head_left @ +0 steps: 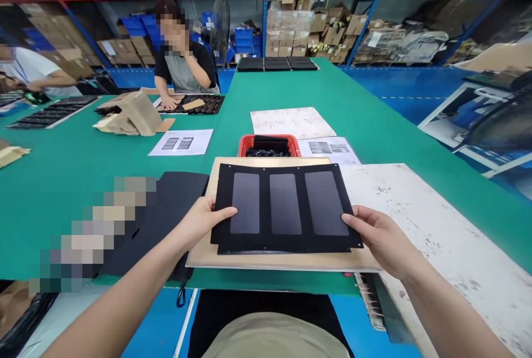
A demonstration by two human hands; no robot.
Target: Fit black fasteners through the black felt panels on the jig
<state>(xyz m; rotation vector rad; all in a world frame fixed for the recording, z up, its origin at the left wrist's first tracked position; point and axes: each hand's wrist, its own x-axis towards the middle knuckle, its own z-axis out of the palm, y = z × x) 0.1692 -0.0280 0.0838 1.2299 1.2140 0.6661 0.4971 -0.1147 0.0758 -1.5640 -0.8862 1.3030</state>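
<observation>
A black rectangular panel (285, 203) with three grey-purple windows is held level by its two short sides. My left hand (208, 218) grips the left edge, thumb on top and fingers beneath. At the opposite edge my right hand (376, 236) pinches the panel the same way. Under it another dark sheet (286, 250) shows along the near side. Both are over a light wooden board (249, 261) at the table's front. Just beyond the board sits a red basket (241, 146) containing black pieces. My fingers under the panel are hidden.
A black folder-like stack (170, 225) lies to the left, a stained white board (436, 219) to the right. Printed sheets (182, 142) lie on the green table (233, 114). A co-worker (187, 64) sits across, near a cardboard box (139, 111). Black panels (276, 64) lie at the far end.
</observation>
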